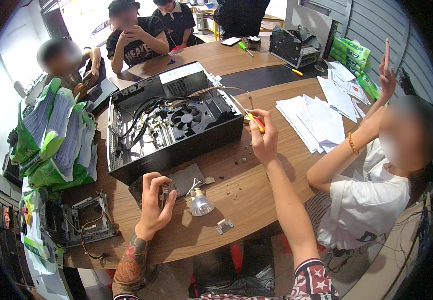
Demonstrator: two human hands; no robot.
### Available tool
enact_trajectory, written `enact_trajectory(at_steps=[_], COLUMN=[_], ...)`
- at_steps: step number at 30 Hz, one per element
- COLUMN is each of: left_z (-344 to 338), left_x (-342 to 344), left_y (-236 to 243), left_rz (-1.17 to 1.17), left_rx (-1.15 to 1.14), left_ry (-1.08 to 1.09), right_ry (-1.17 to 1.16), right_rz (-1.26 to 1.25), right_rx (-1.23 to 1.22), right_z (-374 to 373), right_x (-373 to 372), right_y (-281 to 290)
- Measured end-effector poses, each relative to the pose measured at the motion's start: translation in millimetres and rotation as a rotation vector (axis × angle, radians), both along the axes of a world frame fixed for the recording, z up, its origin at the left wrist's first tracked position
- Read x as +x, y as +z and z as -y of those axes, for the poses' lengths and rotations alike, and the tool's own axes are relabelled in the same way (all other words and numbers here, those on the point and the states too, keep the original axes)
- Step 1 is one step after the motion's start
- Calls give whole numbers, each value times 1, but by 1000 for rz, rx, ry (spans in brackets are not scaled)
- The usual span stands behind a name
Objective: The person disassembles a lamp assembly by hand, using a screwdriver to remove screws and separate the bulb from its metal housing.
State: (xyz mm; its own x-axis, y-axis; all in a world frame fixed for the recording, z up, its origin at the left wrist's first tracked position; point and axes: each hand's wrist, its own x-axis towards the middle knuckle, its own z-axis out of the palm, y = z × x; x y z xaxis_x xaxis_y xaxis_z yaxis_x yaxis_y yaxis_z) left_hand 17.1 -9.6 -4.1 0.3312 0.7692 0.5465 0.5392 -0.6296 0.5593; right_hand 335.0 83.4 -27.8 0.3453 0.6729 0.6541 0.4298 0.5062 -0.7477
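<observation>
My right hand [265,140] is closed around the red and yellow handle of a screwdriver [257,123]. Its shaft points up and left, beside the right end of an opened black computer case [186,147]. A cooling fan [185,118], cables and a power supply [175,86] show inside the case. In front of it, my left hand [155,202] curls its fingers round a small dark part [164,194], partly hidden by the fingers. Next to that hand lie a flat grey plate [187,180] and a reflector lamp [202,204] with white wires.
Loose screws [236,163] and a small metal bracket [224,226] lie nearby. A metal frame [89,220] and green bags of papers [59,135] occupy the left. Papers [311,120] and a seated person [371,185] are right. Across the table are other people and a green screwdriver [245,47].
</observation>
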Motion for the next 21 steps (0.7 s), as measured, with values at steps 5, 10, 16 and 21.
enact_trajectory(at_steps=[5, 10, 16, 21], left_z=[-1, -3, 1, 0], left_x=[-3, -4, 1, -2], left_y=[-2, -7, -5, -13], left_rz=[-7, -4, -41, -37], left_rx=[13, -18, 38, -89], left_ry=[2, 13, -34, -70], right_ry=[12, 17, -3, 33], right_rz=[-20, -2, 18, -9], right_rx=[13, 2, -13, 2], right_z=[-2, -2, 0, -3], right_x=[-5, -3, -4, -2], right_y=[1, -1, 3, -2])
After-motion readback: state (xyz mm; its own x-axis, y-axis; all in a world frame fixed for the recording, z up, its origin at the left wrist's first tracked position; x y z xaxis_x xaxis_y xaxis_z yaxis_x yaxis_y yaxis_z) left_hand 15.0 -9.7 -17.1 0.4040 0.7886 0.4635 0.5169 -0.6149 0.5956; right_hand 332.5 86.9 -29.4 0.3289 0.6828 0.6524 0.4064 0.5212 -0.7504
